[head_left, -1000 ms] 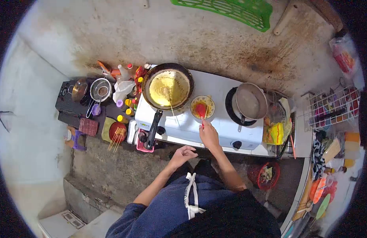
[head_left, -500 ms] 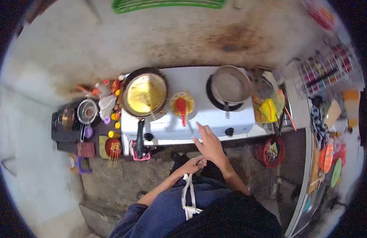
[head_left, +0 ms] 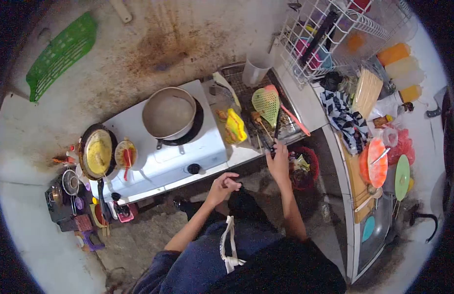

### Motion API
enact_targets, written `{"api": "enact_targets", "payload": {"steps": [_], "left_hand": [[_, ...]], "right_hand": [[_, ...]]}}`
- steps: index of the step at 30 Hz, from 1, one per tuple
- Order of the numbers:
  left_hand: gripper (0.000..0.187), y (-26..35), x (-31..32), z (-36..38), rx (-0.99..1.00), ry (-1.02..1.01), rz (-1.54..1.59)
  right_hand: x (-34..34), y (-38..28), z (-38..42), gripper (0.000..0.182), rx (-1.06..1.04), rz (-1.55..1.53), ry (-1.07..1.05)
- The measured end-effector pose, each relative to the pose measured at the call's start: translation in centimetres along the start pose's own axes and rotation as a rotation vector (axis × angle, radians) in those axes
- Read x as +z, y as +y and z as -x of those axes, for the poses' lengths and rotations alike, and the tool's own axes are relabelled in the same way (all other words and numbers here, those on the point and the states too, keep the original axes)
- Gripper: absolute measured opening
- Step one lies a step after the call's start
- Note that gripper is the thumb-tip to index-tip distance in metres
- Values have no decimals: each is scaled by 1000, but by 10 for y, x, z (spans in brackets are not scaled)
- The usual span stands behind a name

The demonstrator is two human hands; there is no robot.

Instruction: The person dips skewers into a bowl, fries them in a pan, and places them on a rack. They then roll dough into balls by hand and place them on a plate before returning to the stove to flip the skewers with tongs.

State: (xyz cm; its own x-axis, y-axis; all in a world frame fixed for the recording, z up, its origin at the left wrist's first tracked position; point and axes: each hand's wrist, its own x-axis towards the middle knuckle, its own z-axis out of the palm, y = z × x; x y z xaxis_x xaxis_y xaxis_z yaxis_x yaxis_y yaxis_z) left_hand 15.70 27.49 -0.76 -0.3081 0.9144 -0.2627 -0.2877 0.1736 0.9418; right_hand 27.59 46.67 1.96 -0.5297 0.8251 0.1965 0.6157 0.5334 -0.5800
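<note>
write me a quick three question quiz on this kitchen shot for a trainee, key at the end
1. Which is nearest the right hand?
a) white wire rack
b) light-green slotted tool
c) black-and-white cloth
2. True or false: the red utensil rests in the patterned bowl.
3. Fill in: on the stove, the bowl stands between the frying pan and the ____.

Key: 1 b; 2 true; 3 pot
</note>
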Motion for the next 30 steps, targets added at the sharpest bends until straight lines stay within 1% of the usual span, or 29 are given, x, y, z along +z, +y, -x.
{"api": "enact_targets", "payload": {"steps": [2,3,5,6,8,9,11,12,14,15,16,17,18,19,20,22,25,26,28,29,30], "left_hand": [[36,10,23,-13,14,47,41],[36,9,32,-20,19,59,45],[33,5,43,-28,-52,93,126],[33,5,46,-31,-52,107,127],[32,4,52,-34,-36,115,119],[32,2,53,-34,-41,126,122],[33,-1,53,-37,-82,119,78],[33,-4,53,-38,-79,133,78],[29,-8,52,-38,-100,114,120],[29,-8,51,-38,-95,138,121],[28,-9,50,-38,-75,111,148],[27,-9,51,-37,-54,82,179],[27,-9,52,-36,-47,105,186],[26,-7,51,-36,-52,96,240],[26,-5,50,-34,-58,84,293],[25,-1,49,-30,-55,107,270],[23,0,44,-23,-63,116,185],[22,-1,44,-19,-74,112,128],[22,3,45,-11,-81,135,124],[22,5,45,-8,-88,157,118],[22,-1,43,-6,-86,162,119]], "right_hand": [[27,54,-21,60,60,168,-62],[29,61,-33,60,48,167,-67],[37,71,-46,91,148,111,-340],[45,74,-52,91,139,107,-349],[58,80,-57,105,190,102,-376],[61,78,-57,105,186,100,-388],[66,70,-59,107,363,-15,-295],[65,69,-61,107,351,-19,-303],[63,64,-60,107,413,-80,-277],[69,71,-60,106,416,-87,-266],[69,72,-61,106,397,-93,-282],[68,75,-61,106,416,-62,-289],[66,75,-61,105,434,-30,-293],[62,75,-59,105,415,-30,-308],[57,74,-56,105,400,-31,-280],[43,66,-47,106,376,-35,-260],[14,50,-32,97,333,-183,-197],[13,50,-27,97,332,-182,-202],[8,53,-18,92,298,-360,-170],[19,67,-10,82,254,-461,-128],[17,67,-7,82,250,-462,-132]]}}
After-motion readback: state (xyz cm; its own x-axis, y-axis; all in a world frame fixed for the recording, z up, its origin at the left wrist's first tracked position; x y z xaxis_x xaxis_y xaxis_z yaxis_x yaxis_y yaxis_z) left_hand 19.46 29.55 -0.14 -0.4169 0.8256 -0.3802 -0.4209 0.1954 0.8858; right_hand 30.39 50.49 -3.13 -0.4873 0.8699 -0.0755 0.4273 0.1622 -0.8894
